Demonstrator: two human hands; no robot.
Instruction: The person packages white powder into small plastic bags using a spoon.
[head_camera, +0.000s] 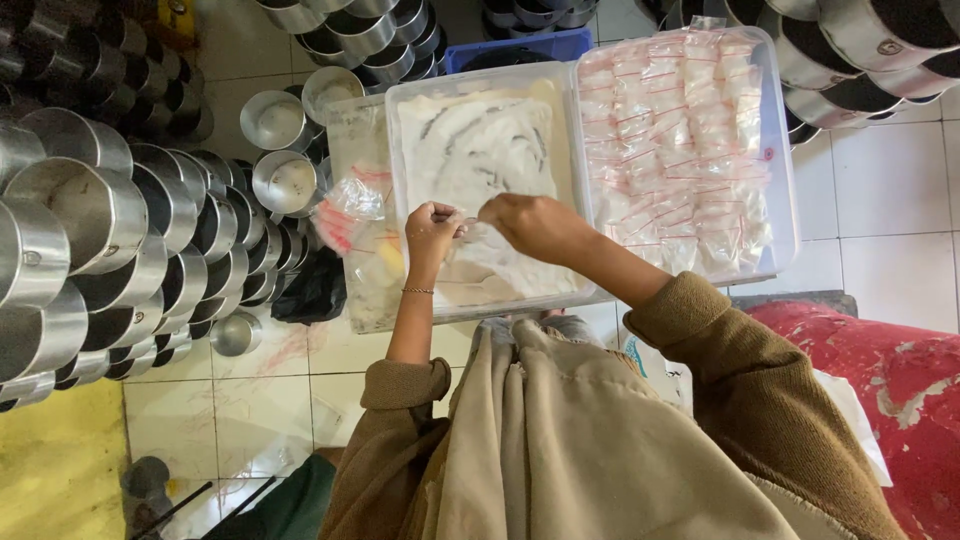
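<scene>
My left hand (432, 232) and my right hand (535, 225) meet over a clear plastic tub (395, 130) filled with white powder. Together they pinch a small clear plastic bag (470, 222) stretched between the fingertips. A thin bracelet sits on my left wrist. To the right stands a second clear tub (785, 200) packed with several small sealed bags with red zip strips (680, 140). Both my arms are in brown sleeves pushed up the forearm.
Stacks of shiny metal pots (90, 210) crowd the left side and the top right corner. A loose pile of empty clear bags (350, 205) lies left of the powder tub. A black bag (315, 290) lies on the tiled floor. A red surface (880, 390) is at right.
</scene>
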